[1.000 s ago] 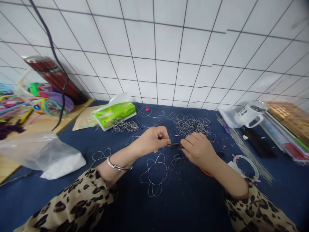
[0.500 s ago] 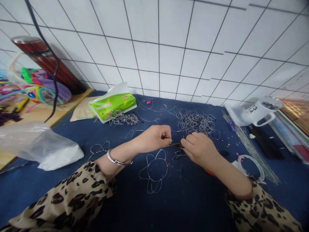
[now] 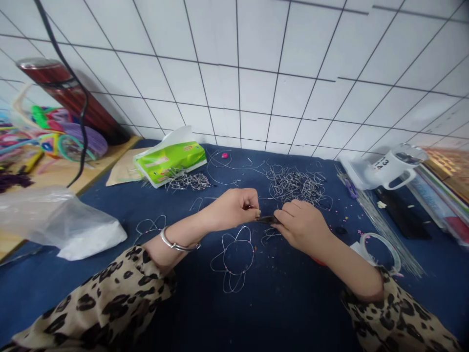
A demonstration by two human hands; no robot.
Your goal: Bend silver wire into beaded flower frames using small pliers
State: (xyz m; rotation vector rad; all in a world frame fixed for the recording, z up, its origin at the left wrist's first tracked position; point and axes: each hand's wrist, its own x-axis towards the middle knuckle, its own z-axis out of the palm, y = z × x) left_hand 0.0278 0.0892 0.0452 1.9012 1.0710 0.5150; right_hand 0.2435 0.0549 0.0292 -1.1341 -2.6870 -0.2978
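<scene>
My right hand (image 3: 302, 225) is closed around a pair of pliers (image 3: 267, 220). Their dark jaws point left, and a bit of red handle shows under the palm. Thumb and forefinger of my left hand (image 3: 236, 209) pinch together at the jaw tips; what they hold is too small to make out. Just below the hands lies a flower-shaped wire frame (image 3: 238, 261), a ring with thin loops and small pinkish beads. Short wire scraps (image 3: 271, 237) lie under the pliers. Behind my right hand is a tangled heap of bent wire pieces (image 3: 298, 186).
A green tissue pack (image 3: 170, 164) stands at the back left beside a smaller wire pile (image 3: 188, 182). Left are a plastic bag (image 3: 62, 220) and another wire frame (image 3: 151, 227). Right are straight wires (image 3: 384, 230), a clear ring-shaped coil (image 3: 381, 249) and a white mug (image 3: 397, 168).
The pliers have turned slightly in my right hand, showing more of their jaws. Both hands stay in nearly the same place; the whole view has shifted a little.
</scene>
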